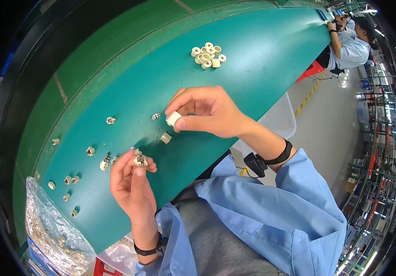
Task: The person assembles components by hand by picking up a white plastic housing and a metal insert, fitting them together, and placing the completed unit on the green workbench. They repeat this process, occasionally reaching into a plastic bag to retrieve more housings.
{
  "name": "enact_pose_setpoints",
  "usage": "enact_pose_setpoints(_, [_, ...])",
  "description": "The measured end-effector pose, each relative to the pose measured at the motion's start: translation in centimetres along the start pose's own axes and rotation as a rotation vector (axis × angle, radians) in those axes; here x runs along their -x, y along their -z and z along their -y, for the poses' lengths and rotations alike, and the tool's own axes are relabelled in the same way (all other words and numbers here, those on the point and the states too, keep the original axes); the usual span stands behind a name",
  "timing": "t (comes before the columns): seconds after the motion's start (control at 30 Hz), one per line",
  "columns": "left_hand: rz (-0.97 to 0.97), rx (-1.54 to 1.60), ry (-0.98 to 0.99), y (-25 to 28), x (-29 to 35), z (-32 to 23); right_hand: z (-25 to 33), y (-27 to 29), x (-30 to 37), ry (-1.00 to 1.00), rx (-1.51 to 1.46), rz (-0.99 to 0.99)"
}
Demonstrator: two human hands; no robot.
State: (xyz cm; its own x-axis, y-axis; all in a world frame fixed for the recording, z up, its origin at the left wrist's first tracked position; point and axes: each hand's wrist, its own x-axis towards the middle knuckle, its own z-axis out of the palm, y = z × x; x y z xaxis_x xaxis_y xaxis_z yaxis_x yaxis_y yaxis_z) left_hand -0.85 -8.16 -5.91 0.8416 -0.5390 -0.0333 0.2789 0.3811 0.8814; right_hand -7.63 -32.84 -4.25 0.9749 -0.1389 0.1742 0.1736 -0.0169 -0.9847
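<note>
Green matting covered the long work table [234, 69], and both hands worked just above it. The left hand [131, 181] pinched a small metal fitting [140, 160] between thumb and fingertips, fingers closed narrowly around it. The right hand [207, 111] held a cream plastic ring [173, 118] at the tips of thumb and forefinger, likewise closed on it, poised a little above and to the right of the fitting, the two parts near each other but not touching. Judging by that, the step in hand looked like bringing ring and fitting together; the next move would call for lining up the ring's hole with the fitting's end and closing the gap squarely. One more cream ring [165, 137] lay loose on the mat between the hands. A heap of rings [208, 55], about ten though the overlap made the count unsure, sat farther up the table. Roughly ten loose metal fittings [90, 151] were scattered to the left, well apart from one another. A clear bag of fittings [53, 234] slumped at the table's near left edge. Another person in a pale shirt [352, 43] worked at the far end.
</note>
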Motion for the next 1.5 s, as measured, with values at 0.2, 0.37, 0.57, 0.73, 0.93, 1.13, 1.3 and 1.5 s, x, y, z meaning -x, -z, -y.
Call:
enact_pose_setpoints(0.2, [0.057, -0.065, -0.047, -2.5, 0.0, -1.2, 0.5, -1.2, 0.3, -0.143, -0.718, 0.045])
enact_pose_setpoints(0.37, [0.122, -0.042, -0.028, -2.7, 0.3, -1.9, 2.6, -1.8, -0.1, 0.218, -0.105, 0.052])
enact_pose_setpoints(0.57, [0.165, 0.1, 0.0, -2.5, 0.6, -2.1, 5.6, -1.5, -0.8, 0.542, 0.348, 0.168])
enact_pose_setpoints(0.73, [0.171, 0.069, -0.048, -2.7, 0.8, -2.2, 6.1, -1.7, -0.6, 0.475, 0.281, 0.22])
enact_pose_setpoints(0.93, [0.182, 0.053, 0.0, -2.9, 1.2, -3.4, 6.9, -1.5, -0.4, 0.446, 0.274, 0.244])
enact_pose_setpoints(1.13, [0.276, 0.045, -0.01, -2.4, 1.2, -3.3, 7.4, -1.5, -0.7, 0.544, 0.331, 0.272])
enact_pose_setpoints(1.3, [0.249, 0.032, -0.088, -2.7, 1.5, -3.3, 7.7, -2.1, -0.4, 0.559, 0.374, 0.212])
enact_pose_setpoints(1.5, [0.277, 0.092, -0.071, -2.7, 1.2, -3.1, 7.7, -2.1, -0.5, 0.691, 0.486, 0.235])
